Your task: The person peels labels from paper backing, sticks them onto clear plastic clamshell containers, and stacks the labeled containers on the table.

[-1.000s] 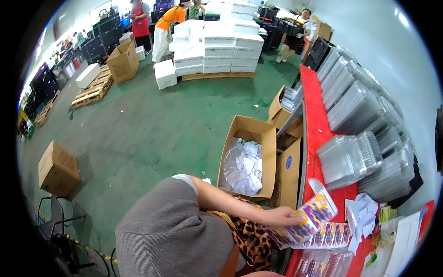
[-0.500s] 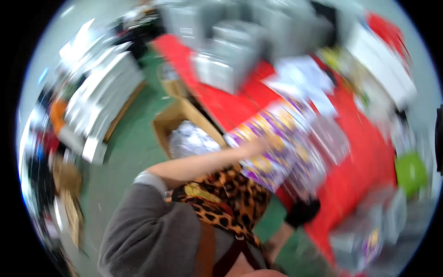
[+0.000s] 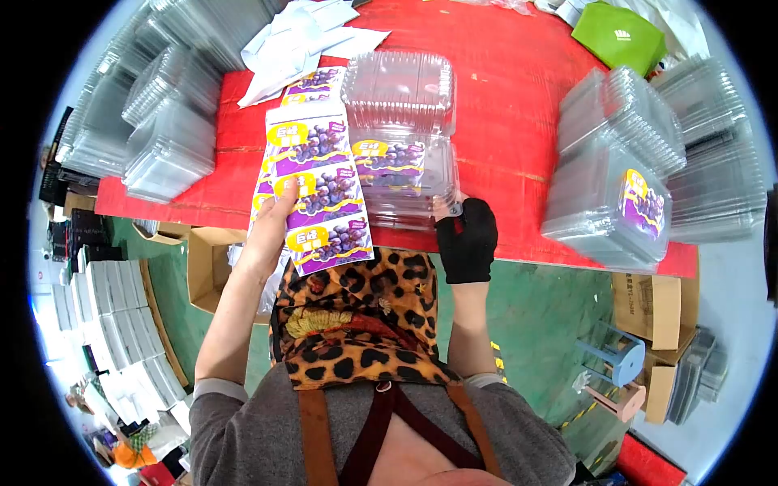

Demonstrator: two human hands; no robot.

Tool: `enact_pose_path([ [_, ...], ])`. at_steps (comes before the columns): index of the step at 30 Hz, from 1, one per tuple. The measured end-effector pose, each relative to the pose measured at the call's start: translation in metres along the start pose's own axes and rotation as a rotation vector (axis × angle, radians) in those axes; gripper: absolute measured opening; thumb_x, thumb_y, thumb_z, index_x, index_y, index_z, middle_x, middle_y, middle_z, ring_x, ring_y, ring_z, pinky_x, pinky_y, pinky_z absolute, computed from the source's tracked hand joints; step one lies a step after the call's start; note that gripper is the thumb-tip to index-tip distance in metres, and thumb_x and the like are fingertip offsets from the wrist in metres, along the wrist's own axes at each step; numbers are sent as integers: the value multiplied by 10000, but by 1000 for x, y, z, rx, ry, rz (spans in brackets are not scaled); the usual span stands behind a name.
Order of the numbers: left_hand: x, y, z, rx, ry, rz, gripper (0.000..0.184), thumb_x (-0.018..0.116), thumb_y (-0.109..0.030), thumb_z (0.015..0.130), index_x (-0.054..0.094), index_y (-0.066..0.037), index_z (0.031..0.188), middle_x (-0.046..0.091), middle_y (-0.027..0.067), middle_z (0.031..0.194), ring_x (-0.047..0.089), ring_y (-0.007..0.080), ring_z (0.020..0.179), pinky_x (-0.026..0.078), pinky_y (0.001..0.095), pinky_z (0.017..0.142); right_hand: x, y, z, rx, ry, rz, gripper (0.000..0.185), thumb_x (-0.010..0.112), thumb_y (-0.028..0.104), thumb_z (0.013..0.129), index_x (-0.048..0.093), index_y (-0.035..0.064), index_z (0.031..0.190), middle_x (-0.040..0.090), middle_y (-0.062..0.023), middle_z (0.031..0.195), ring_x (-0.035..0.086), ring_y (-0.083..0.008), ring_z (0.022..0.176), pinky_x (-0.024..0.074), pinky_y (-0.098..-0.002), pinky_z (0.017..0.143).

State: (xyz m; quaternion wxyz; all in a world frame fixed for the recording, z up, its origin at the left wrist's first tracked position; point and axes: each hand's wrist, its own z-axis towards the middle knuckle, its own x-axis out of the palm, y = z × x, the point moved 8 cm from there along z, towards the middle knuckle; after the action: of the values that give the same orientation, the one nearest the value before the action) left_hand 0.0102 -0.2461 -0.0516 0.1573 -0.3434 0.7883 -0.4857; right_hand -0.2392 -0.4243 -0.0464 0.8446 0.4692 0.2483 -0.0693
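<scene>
My left hand (image 3: 274,227) is closed on a sheet of grape labels (image 3: 320,194), thumb on top, at the table's front edge. The sheet carries purple grape pictures with yellow patches, and more labels lie beneath it. Just to the right sits a clear plastic clamshell box (image 3: 397,97), opened out on the red table. One grape label (image 3: 389,166) lies on its near half, by the sheet's edge. My right hand (image 3: 468,239), in a black glove with bare fingertips, grips the near right corner of that box.
Stacked clear boxes (image 3: 170,146) stand at the left of the red table (image 3: 502,97), near white papers (image 3: 304,44). More stacked boxes (image 3: 608,186), one labelled, are at the right, below a green bag (image 3: 620,36). Cardboard cartons (image 3: 215,263) and a blue stool (image 3: 620,360) are on the floor.
The view has swung round and sharpened from blur, now facing the table squarely. My left hand, earlier reaching across the labels, now holds the sheet's left side. My right hand remains by the box.
</scene>
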Motion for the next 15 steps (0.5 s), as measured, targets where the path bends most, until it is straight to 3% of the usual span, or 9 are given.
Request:
enact_pose_path([
  [4,8,-9,-11,19,19,-13,504,511,-416,1021,523,5,1297,673,94,1168,674,151,1014,530,299,894,0,-14,0,119,29,25,265,744,250,849,631,10,841,548,-139,736,552,-344,698,436,-427,637],
  [6,7,-15,-12,26,44,10,495,523,-407,1017,544,17,1271,682,97,1148,680,149,987,537,296,867,2,-21,5,154,67,-14,373,751,302,855,568,-7,756,517,-165,707,536,-344,654,426,-421,612],
  [9,11,-27,-20,69,70,-22,500,525,-409,1016,549,27,1261,685,115,1135,690,152,966,551,298,835,4,-36,2,263,49,85,395,764,311,844,557,-12,750,513,-177,704,551,-341,661,425,-407,616],
  [10,8,-27,-18,70,79,10,500,518,-402,1019,544,35,1260,684,131,1136,696,165,973,564,307,814,2,-38,2,221,49,112,359,771,318,846,643,-18,838,595,-130,731,574,-270,663,442,-372,615],
  [13,8,-37,-18,43,169,-57,507,514,-401,1020,520,37,1276,685,137,1131,698,186,993,573,321,822,-4,-32,3,400,92,415,346,758,295,867,705,-19,1003,660,-54,786,576,-187,682,458,-337,618],
  [14,2,-34,-10,15,180,-54,502,505,-388,1024,492,31,1300,679,143,1148,697,210,1012,582,344,838,-6,-30,1,538,116,458,343,698,267,915,704,-5,1124,688,-13,854,559,-116,675,460,-283,603],
  [15,1,-36,-9,7,197,-105,497,502,-385,1025,489,26,1305,676,143,1156,696,214,1017,582,350,846,-5,-31,0,584,143,485,323,673,261,929,707,-3,1111,691,-23,859,559,-112,666,456,-269,597],
])
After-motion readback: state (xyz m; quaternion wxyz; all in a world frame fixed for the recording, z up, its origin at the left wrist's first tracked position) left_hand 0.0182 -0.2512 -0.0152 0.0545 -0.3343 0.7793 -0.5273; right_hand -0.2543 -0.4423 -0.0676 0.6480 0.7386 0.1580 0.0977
